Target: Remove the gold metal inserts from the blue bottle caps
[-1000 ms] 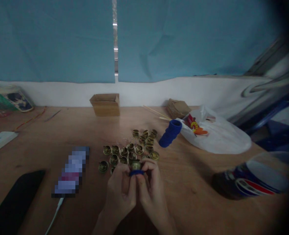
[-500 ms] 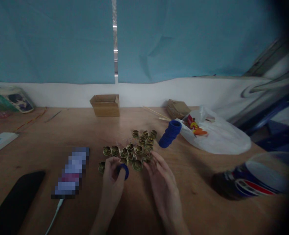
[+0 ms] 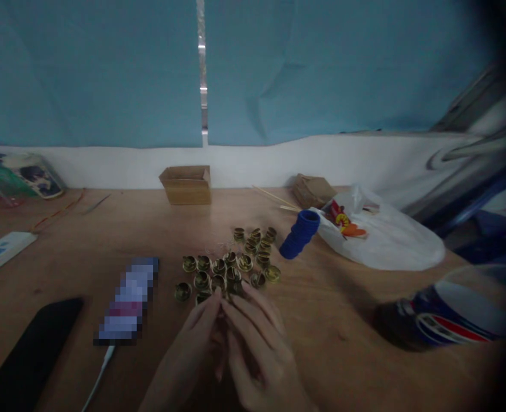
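Note:
My left hand (image 3: 193, 337) and my right hand (image 3: 261, 343) meet at the near edge of a group of small round brass-coloured metal caps (image 3: 201, 280). The fingers of both are bent inward, with the tips pressed together. Whatever lies between them is covered by the fingers; the blue ring seen in my left hand earlier is out of sight. Several caps lie open side up on the table, some right beyond my fingertips. A leaning stack of blue rings (image 3: 299, 234) stands behind and to the right of the caps.
A pixelated phone (image 3: 128, 300) with a white cable and a black slab (image 3: 34, 349) lie at left. Behind are a small open cardboard box (image 3: 186, 189) and a brown packet (image 3: 313, 190). A white plastic bag (image 3: 390, 240) and a Pepsi cup (image 3: 442, 315) occupy the right.
My right hand has moved left and toward me, joining my left hand. The blue ring in my left fingers is now hidden. More caps show where my right hand was.

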`<state>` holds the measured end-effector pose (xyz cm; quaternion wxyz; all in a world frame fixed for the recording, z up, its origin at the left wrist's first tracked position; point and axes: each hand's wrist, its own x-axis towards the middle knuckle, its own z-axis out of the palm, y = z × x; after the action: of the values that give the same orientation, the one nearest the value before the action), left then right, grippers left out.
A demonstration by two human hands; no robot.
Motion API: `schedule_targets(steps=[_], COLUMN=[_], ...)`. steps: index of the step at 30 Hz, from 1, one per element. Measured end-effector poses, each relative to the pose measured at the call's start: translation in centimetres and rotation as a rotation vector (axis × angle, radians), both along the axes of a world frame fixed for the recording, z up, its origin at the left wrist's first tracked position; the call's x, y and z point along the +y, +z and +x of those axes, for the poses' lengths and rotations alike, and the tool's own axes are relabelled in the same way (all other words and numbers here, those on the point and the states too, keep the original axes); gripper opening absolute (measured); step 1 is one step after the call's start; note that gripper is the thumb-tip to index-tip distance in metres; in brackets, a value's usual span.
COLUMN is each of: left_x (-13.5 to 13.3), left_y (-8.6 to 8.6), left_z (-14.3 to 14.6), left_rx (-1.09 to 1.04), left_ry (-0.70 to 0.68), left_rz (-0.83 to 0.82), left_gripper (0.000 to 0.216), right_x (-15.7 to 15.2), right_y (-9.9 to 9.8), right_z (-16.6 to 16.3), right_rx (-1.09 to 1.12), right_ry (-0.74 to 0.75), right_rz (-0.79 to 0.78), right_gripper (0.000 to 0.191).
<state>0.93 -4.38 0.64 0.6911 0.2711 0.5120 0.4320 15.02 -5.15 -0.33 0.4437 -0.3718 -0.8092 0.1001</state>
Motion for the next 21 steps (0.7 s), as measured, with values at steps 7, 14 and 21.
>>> schedule_targets(steps=[7, 14, 21], left_x=[-0.4, -0.4, -0.5], left_y=[-0.8, -0.5, 0.4], left_z=[0.1, -0.1, -0.2], left_rx=[-0.111, 0.015, 0.393], left_ry=[0.018, -0.066, -0.224], left_rz=[-0.008, 0.325, 0.652], left_gripper=[0.05, 0.033, 0.019], right_x=[-0.7, 0.1, 1.3], right_y=[1.1, 1.0, 1.1], right_z=[-0.1, 0.4, 0.9], right_rx=[0.004, 0.296, 0.195], right_ry=[0.056, -0.203, -0.175], right_rz=[-0.102, -0.195, -0.318], right_gripper=[0.042, 0.014, 0.014])
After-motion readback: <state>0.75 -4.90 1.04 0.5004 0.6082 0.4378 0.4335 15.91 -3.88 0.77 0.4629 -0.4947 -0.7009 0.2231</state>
